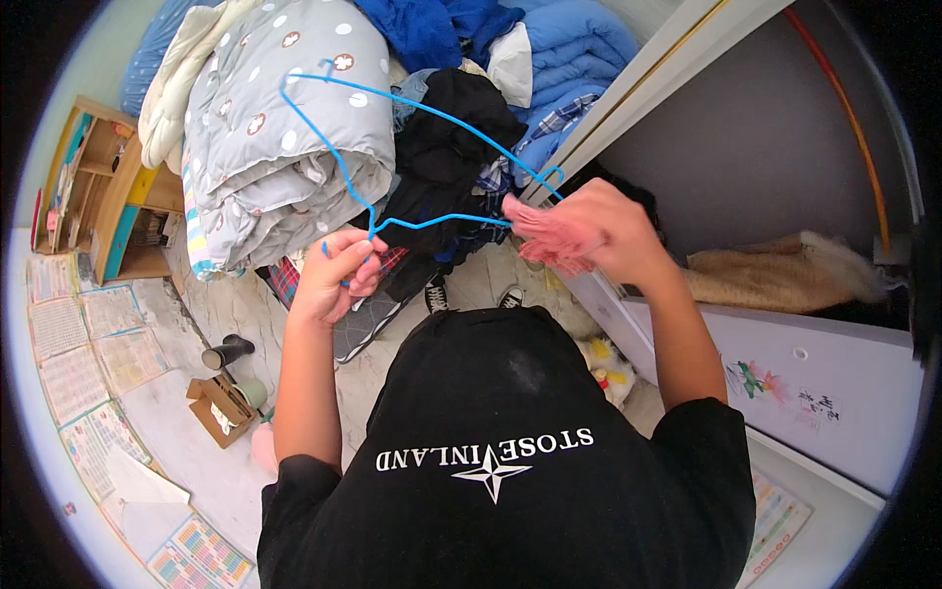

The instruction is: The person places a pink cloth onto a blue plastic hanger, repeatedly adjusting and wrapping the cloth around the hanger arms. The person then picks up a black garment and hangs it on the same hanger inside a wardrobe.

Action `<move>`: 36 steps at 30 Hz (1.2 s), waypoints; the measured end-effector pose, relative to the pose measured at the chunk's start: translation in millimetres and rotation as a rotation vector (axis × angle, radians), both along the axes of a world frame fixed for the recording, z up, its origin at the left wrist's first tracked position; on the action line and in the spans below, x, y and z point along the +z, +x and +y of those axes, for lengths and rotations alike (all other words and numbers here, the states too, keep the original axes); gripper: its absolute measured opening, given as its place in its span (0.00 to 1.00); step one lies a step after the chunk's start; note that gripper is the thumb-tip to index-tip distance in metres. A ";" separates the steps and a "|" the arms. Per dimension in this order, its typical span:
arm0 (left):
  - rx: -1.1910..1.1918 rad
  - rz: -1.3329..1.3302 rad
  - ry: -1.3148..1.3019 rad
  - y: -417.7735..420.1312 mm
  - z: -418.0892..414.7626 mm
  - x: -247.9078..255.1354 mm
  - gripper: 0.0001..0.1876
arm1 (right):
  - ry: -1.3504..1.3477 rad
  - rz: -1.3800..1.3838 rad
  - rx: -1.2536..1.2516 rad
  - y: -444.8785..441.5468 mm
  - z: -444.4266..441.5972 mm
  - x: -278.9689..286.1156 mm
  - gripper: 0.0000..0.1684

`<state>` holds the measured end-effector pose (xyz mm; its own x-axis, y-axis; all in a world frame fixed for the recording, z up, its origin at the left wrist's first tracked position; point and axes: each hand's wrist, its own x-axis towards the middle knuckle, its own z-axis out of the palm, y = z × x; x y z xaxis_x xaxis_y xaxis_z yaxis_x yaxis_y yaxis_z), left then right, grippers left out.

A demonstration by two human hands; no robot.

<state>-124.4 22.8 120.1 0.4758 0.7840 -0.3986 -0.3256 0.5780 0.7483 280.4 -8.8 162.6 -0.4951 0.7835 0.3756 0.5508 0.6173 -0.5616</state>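
Note:
In my left hand (pixel 335 276), thumb and fingers pinch a blue wire clothes hanger (pixel 445 217) at its neck, where the hook begins. The hanger's long bar lies on the far side, over a grey spotted quilt (pixel 287 110) and a pile of dark clothes (pixel 441 140). My right hand (pixel 622 228) is closed on a crumpled pink cloth (pixel 548 239), blurred by motion. The cloth covers the hanger's right end, so how the fingers meet the wire there is hidden. Both hands are raised in front of my black T-shirt (pixel 515 383).
On the right stands an open wardrobe (pixel 743 140) with a brown fabric (pixel 795 276) inside, above a white drawer front (pixel 824 390). Blue bedding (pixel 581 51) is heaped at the back. A cardboard box (pixel 221 412) and a wooden shelf unit (pixel 121 199) are on the left.

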 end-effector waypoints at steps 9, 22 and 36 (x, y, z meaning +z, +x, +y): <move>-0.057 -0.043 0.160 -20.0 1.4 -13.8 0.11 | -0.883 1.581 -0.336 66.2 -4.1 -67.4 0.22; -0.159 0.257 0.315 -14.8 26.8 -11.5 0.07 | -1.378 0.743 0.368 5.0 -16.5 -46.5 0.41; 0.337 0.739 0.413 55.2 51.2 -18.5 0.31 | -1.331 0.893 0.342 -25.4 -5.2 -31.3 0.38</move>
